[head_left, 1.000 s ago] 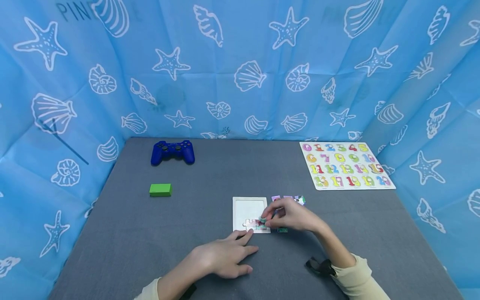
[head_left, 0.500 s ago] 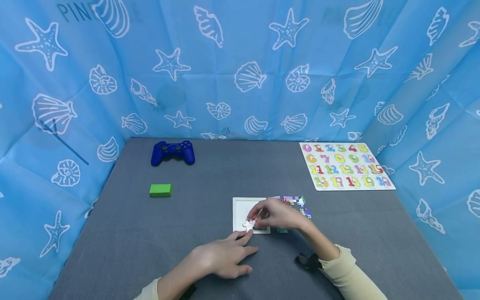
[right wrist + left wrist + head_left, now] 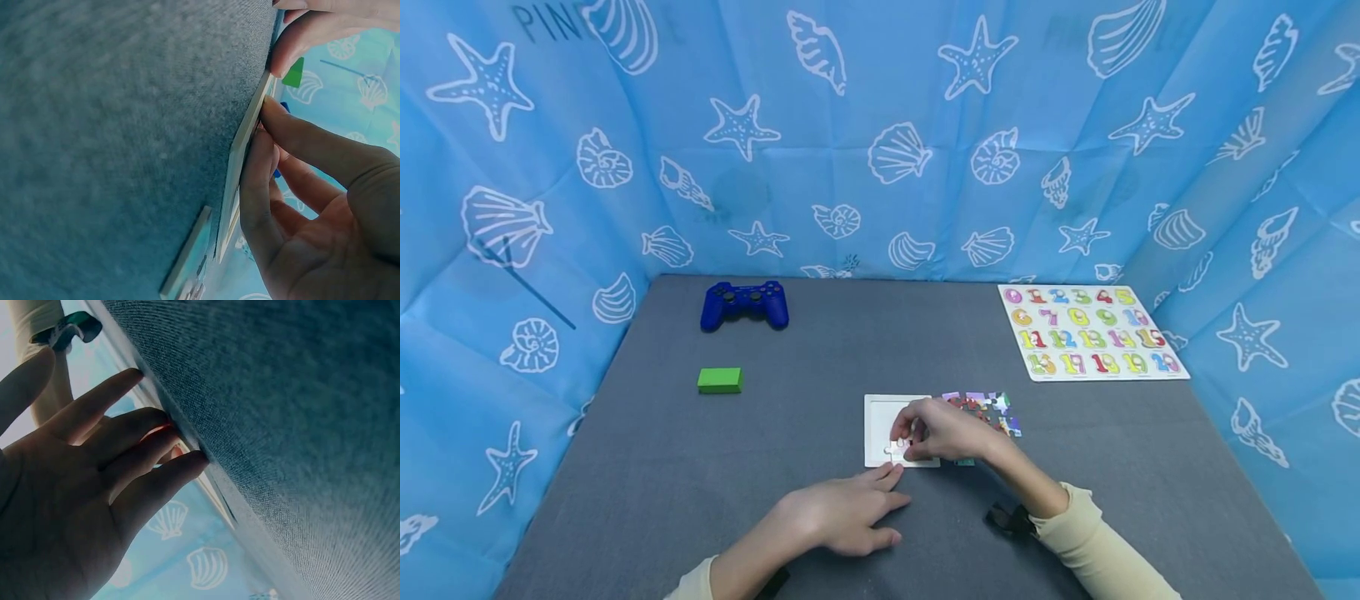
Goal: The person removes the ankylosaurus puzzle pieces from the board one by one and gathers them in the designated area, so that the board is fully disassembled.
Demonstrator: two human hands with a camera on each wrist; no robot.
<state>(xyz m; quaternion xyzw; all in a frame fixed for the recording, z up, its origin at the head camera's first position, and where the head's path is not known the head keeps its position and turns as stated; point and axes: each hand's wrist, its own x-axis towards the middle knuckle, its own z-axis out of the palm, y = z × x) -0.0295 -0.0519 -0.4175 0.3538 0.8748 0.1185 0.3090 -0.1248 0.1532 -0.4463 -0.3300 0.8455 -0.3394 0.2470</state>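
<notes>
A small white puzzle tray [image 3: 873, 421] lies on the grey table. In its lower part sits a pale jigsaw piece [image 3: 895, 451], partly covered by my right hand [image 3: 953, 429]. The thumb and fingers of that hand pinch a jigsaw piece low against the tray, mostly hidden behind the fingertips. My left hand [image 3: 850, 512] rests with spread fingers, its fingertips at the tray's near edge. Seen from the right wrist, the thumb [image 3: 294, 128] and fingers meet right at the tray's surface. More colourful jigsaw pieces [image 3: 981, 407] lie just right of the tray, partly behind the right hand.
A number board [image 3: 1090, 333] lies at the back right. A blue game controller [image 3: 745, 303] is at the back left, with a green block [image 3: 720, 381] in front of it. Blue shell-patterned cloth [image 3: 850, 150] hangs around the table's back and sides.
My right hand has moved left over the tray, from its right side to beside the pale piece, then slightly further. The left hand has barely shifted.
</notes>
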